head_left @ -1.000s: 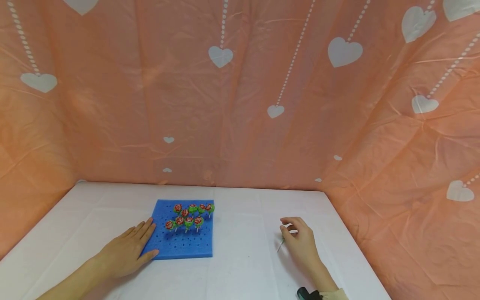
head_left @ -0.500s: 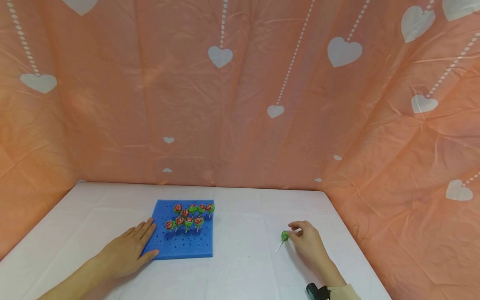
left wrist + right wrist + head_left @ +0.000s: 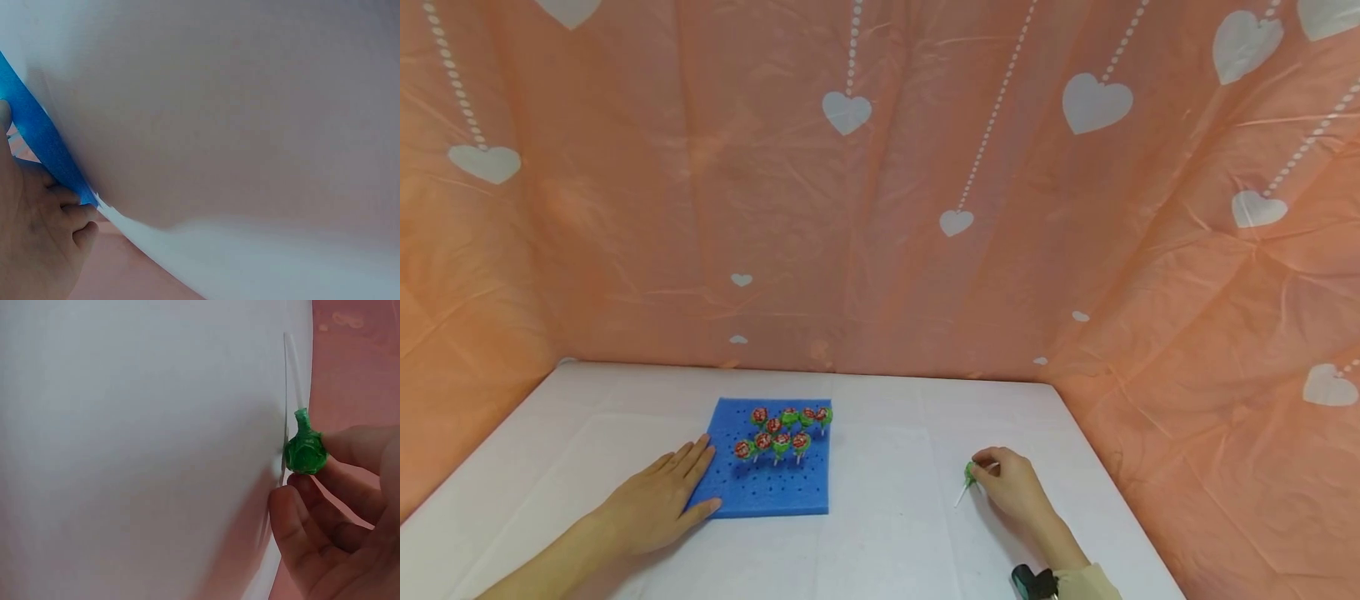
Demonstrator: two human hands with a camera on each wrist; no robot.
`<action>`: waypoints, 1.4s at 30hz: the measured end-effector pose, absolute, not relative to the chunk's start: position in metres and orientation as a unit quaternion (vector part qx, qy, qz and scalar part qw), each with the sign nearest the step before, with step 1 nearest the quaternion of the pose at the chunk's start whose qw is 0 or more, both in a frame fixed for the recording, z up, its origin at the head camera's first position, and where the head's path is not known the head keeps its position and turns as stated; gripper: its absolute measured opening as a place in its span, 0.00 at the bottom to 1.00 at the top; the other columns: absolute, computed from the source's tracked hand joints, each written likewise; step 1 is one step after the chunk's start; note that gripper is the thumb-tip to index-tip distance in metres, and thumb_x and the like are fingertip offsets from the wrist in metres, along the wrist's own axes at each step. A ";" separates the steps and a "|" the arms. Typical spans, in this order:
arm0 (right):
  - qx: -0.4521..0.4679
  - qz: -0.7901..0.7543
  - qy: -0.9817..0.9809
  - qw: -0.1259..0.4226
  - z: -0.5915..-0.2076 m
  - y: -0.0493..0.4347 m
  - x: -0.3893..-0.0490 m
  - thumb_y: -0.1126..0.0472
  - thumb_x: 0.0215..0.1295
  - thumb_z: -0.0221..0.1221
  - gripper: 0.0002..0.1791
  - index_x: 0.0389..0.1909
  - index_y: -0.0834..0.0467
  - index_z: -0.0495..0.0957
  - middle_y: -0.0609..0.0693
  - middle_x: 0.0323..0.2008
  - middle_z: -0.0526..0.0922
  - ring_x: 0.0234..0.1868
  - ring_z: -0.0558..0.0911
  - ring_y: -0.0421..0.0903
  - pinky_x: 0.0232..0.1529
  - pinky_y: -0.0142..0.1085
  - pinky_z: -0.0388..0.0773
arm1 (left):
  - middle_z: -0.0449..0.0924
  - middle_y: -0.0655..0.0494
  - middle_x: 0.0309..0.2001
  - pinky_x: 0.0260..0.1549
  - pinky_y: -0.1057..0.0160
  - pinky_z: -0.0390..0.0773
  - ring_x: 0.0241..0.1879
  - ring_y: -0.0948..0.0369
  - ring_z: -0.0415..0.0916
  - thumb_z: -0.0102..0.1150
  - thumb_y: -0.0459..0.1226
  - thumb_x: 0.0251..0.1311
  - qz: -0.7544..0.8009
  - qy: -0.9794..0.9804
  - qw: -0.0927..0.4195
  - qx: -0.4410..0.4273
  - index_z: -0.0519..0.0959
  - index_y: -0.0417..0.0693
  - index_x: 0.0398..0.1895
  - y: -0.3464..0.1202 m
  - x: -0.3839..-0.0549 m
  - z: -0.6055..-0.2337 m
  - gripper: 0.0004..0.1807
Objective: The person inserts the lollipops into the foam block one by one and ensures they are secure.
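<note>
On the right of the white table lies a green-wrapped lollipop (image 3: pixel 969 472) with its white stick pointing toward the near left. My right hand (image 3: pixel 1013 487) pinches its wrapped head between fingers and thumb, as the right wrist view shows around the green ball (image 3: pixel 306 454). A blue foam board (image 3: pixel 775 496), dotted with small holes, lies left of centre. Several red and green lollipops (image 3: pixel 781 446) stand upright in its far half. My left hand (image 3: pixel 651 508) rests with straight fingers on the board's left edge; the left wrist view has these fingers beside the blue foam (image 3: pixel 47 140).
A white cloth (image 3: pixel 887 542) covers the table. Behind and at both sides hangs an orange curtain (image 3: pixel 775 208) printed with white hearts. A dark wrist strap (image 3: pixel 1033 581) sits at my right cuff.
My right hand first drew back to the right of the lollipop, then came back in, and its fingers now meet the wrapped head. The left hand and the board have stayed still.
</note>
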State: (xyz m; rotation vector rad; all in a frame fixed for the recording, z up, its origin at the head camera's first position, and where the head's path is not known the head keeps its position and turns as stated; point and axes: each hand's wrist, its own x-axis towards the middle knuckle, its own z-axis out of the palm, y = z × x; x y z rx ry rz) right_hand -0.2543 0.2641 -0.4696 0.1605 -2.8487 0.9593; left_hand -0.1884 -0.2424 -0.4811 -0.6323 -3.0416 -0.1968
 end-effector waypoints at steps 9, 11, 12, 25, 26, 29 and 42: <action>0.057 0.318 -0.944 0.066 -0.470 0.262 -0.253 0.66 0.66 0.68 0.06 0.42 0.61 0.87 0.47 0.34 0.85 0.35 0.81 0.41 0.37 0.36 0.80 | 0.60 0.25 0.75 0.70 0.33 0.64 0.74 0.30 0.59 0.52 0.59 0.75 -0.066 -0.977 0.013 -0.203 0.65 0.24 0.73 -0.241 -0.187 -0.477 0.46; 0.061 0.316 -0.944 0.069 -0.469 0.262 -0.253 0.67 0.66 0.68 0.07 0.43 0.61 0.87 0.47 0.34 0.85 0.34 0.81 0.41 0.37 0.37 0.79 | 0.60 0.25 0.75 0.70 0.33 0.64 0.74 0.30 0.59 0.52 0.59 0.75 -0.067 -0.977 0.012 -0.203 0.65 0.24 0.73 -0.241 -0.187 -0.477 0.46; 0.060 0.316 -0.944 0.070 -0.469 0.262 -0.253 0.67 0.66 0.68 0.07 0.43 0.62 0.87 0.47 0.34 0.85 0.34 0.81 0.41 0.37 0.37 0.80 | 0.60 0.25 0.75 0.70 0.33 0.64 0.74 0.30 0.59 0.52 0.59 0.75 -0.068 -0.977 0.012 -0.203 0.65 0.24 0.73 -0.241 -0.187 -0.477 0.45; 0.062 0.391 -0.913 0.102 -0.470 0.259 -0.251 0.70 0.66 0.66 0.09 0.46 0.66 0.85 0.54 0.39 0.86 0.36 0.86 0.43 0.34 0.30 0.84 | 0.61 0.25 0.74 0.70 0.33 0.65 0.73 0.30 0.60 0.53 0.58 0.75 -0.067 -0.976 0.019 -0.207 0.65 0.24 0.72 -0.241 -0.186 -0.478 0.45; 0.062 0.397 -0.909 0.106 -0.470 0.258 -0.251 0.70 0.66 0.66 0.09 0.46 0.66 0.85 0.54 0.40 0.86 0.36 0.86 0.43 0.34 0.29 0.84 | 0.61 0.25 0.74 0.70 0.33 0.65 0.73 0.30 0.60 0.53 0.58 0.75 -0.067 -0.976 0.018 -0.206 0.65 0.24 0.72 -0.241 -0.186 -0.477 0.45; 0.071 0.398 -0.906 0.128 -0.468 0.256 -0.249 0.70 0.66 0.67 0.10 0.47 0.65 0.85 0.54 0.43 0.86 0.39 0.86 0.45 0.37 0.30 0.84 | 0.60 0.25 0.74 0.70 0.33 0.65 0.73 0.30 0.60 0.52 0.58 0.75 -0.068 -0.976 0.017 -0.206 0.65 0.24 0.73 -0.241 -0.186 -0.477 0.45; 0.153 0.417 -0.862 0.245 -0.465 0.234 -0.250 0.72 0.62 0.70 0.11 0.45 0.62 0.86 0.51 0.42 0.85 0.40 0.90 0.52 0.43 0.32 0.87 | 0.60 0.25 0.75 0.70 0.33 0.64 0.73 0.30 0.59 0.52 0.60 0.74 -0.067 -0.977 0.014 -0.202 0.65 0.24 0.73 -0.241 -0.187 -0.478 0.46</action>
